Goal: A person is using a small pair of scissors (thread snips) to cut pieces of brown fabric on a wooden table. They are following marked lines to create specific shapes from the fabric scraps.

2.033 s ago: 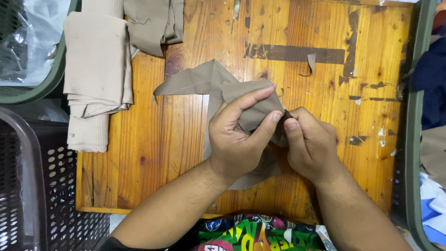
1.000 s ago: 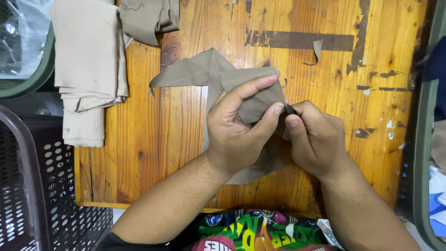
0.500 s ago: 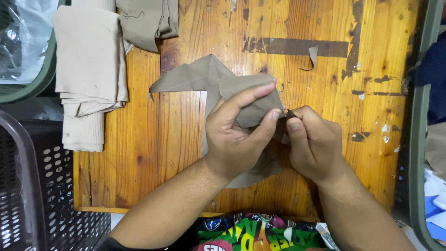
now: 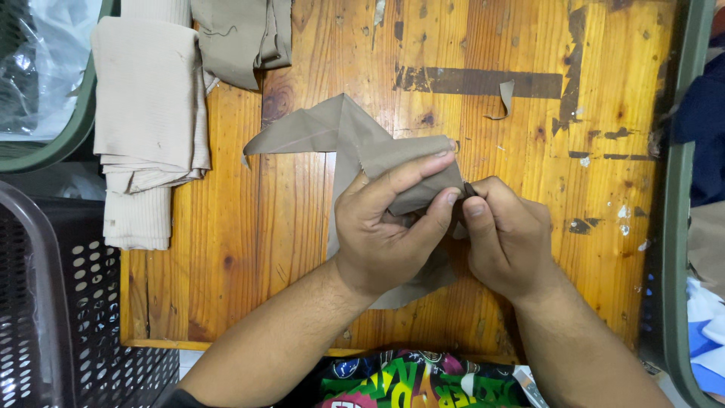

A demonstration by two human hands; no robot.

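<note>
On the far left, a black basket is sitting beside the table, below a green tub. Folded beige cloths are stacked at the table's top-left corner. Mid-table, a khaki cloth is being gripped by the left hand, fingers curled, thumb and forefinger pressing a fold. Touching it, the right hand is pinching the cloth's edge together with a small dark tool, kind unclear.

The head camera is looking almost straight down, close above the wooden bench. It is facing away from the near edge, framing most of the benchtop.
</note>
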